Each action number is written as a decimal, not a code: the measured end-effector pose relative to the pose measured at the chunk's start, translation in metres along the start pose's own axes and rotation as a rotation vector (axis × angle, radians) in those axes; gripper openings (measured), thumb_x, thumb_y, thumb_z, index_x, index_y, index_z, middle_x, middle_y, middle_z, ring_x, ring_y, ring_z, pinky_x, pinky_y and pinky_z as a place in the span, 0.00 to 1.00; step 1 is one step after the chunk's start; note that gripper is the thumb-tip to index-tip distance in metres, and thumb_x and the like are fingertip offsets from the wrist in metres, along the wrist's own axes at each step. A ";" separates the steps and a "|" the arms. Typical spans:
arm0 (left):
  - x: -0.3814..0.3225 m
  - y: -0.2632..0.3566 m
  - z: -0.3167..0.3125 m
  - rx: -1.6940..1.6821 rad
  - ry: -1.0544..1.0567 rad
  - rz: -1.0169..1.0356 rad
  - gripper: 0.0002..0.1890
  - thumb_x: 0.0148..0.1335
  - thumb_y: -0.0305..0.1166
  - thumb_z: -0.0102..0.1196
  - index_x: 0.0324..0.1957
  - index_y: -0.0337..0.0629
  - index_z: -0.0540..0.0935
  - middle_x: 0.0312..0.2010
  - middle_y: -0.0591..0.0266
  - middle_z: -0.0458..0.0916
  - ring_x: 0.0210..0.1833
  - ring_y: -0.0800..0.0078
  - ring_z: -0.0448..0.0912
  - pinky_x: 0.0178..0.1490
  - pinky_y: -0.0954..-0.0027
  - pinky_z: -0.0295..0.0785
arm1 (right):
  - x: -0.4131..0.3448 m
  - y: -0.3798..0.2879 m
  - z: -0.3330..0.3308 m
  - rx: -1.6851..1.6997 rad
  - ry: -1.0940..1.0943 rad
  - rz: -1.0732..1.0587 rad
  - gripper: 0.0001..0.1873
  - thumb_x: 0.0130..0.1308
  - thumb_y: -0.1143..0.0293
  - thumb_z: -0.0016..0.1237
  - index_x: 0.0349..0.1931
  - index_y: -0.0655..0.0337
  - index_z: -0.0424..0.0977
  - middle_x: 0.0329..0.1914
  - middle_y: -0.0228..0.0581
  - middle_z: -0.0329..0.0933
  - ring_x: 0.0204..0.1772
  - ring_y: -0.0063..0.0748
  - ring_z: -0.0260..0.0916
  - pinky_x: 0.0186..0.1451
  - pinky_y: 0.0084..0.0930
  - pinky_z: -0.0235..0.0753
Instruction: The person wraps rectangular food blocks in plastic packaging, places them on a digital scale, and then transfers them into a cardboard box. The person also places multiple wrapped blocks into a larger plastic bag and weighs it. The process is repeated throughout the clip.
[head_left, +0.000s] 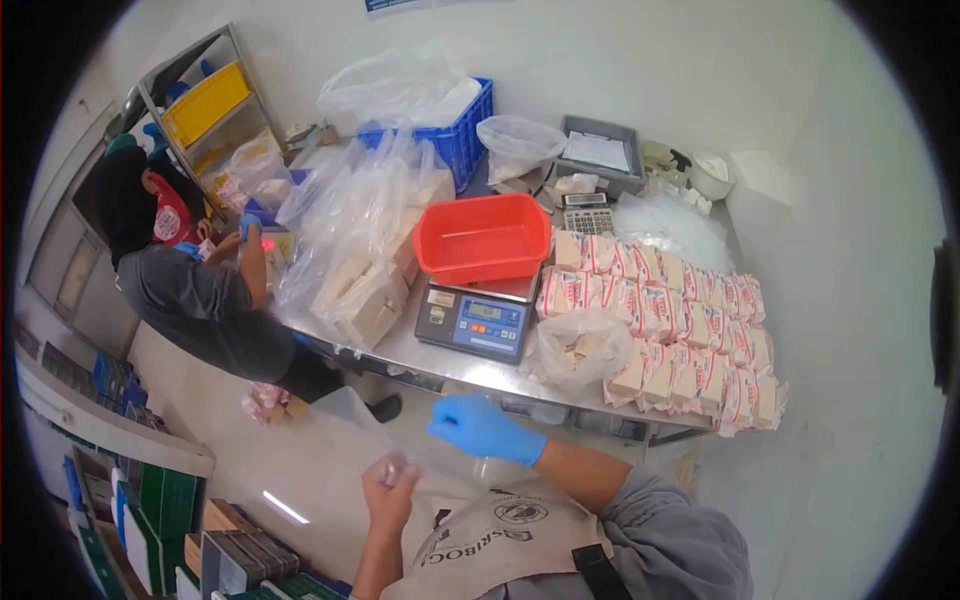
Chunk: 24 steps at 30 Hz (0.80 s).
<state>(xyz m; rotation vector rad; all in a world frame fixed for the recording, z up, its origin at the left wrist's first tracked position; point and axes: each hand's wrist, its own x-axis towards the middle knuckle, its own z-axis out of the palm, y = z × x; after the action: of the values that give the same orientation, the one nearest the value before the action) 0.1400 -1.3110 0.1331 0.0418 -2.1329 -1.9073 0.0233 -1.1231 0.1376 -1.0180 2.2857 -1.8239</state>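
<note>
A transparent plastic bag (349, 420) stretches in front of my body, off the table's front edge. My bare left hand (390, 480) is closed around part of its film. Beside it and a little higher, my right hand (487, 429), in a blue glove, is curled into a fist against the same film. Beyond my hands a bench scale (474, 324) with a lit display stands on the steel table (390, 365). On its pan sits a red plastic tub (484, 240) with nothing visible inside. An open plastic bag of pale crumbled pieces (581, 349) rests right of the scale.
Beige blocks in printed wrappers (675, 322) form rows at the right. Bagged pale blocks (367, 285) crowd the table's left. Behind are a blue crate (469, 146), a calculator (589, 215) and a grey bin (637, 161). At the left a co-worker (199, 289) stands by the table.
</note>
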 end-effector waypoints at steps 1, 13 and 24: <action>-0.003 0.002 -0.007 -0.153 0.009 -0.043 0.11 0.60 0.30 0.63 0.26 0.44 0.74 0.24 0.72 0.69 0.28 0.81 0.66 0.32 0.75 0.61 | -0.002 0.005 -0.002 -0.004 0.044 0.058 0.17 0.64 0.61 0.55 0.24 0.66 0.71 0.19 0.46 0.68 0.23 0.37 0.62 0.32 0.37 0.68; -0.025 -0.005 0.021 0.171 -0.161 -0.256 0.07 0.56 0.25 0.68 0.36 0.40 0.83 0.34 0.66 0.80 0.39 0.77 0.75 0.45 0.73 0.70 | -0.027 -0.014 0.023 -0.049 -0.422 0.160 0.20 0.62 0.51 0.57 0.29 0.62 0.76 0.25 0.47 0.75 0.28 0.43 0.70 0.36 0.37 0.71; 0.019 0.029 0.006 -0.088 -0.354 -0.024 0.07 0.62 0.28 0.61 0.39 0.45 0.76 0.27 0.73 0.68 0.29 0.75 0.68 0.37 0.73 0.68 | -0.026 0.021 -0.042 0.864 0.237 0.498 0.15 0.71 0.64 0.44 0.28 0.63 0.77 0.25 0.37 0.77 0.29 0.27 0.75 0.37 0.28 0.76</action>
<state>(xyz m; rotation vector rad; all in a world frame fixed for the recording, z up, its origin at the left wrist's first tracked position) 0.1251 -1.3050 0.1649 -0.3121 -2.2655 -2.1533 0.0160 -1.0723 0.1227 -0.0964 1.3346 -2.3614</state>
